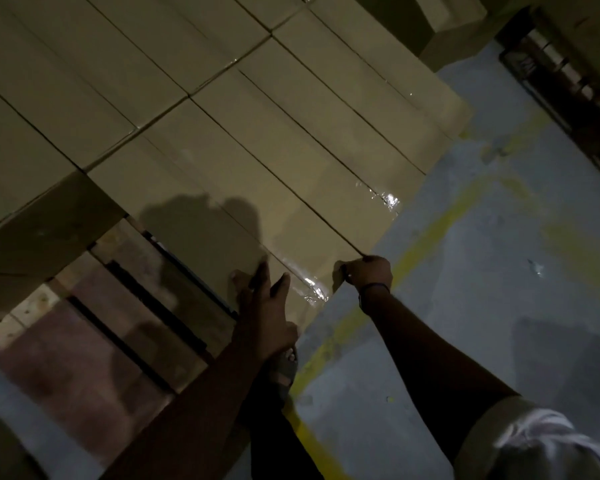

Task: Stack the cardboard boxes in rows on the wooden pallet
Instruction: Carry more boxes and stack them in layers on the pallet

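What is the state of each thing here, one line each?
Nearest box: flat, taped shut.
Left hand: fingers straight, pressing the box's end.
Right hand: curled over the box's corner.
Wooden pallet: slats partly uncovered.
Other boxes: closed, packed side by side.

tan taped boxes (222, 140) rowed, slatted pallet (118, 306)

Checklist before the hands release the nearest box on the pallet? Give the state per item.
1. Right hand grips the corner of the nearest box: ok.
2. Left hand lies flat against the box's near end: ok.
3. Long side tight against the neighbouring box, only a thin seam showing: ok.
4. Box seated flat on the pallet: cannot tell, underside hidden.
5. Bare slats to the left open for the next box: ok.
6. Foot clear of the pallet edge: cannot tell.
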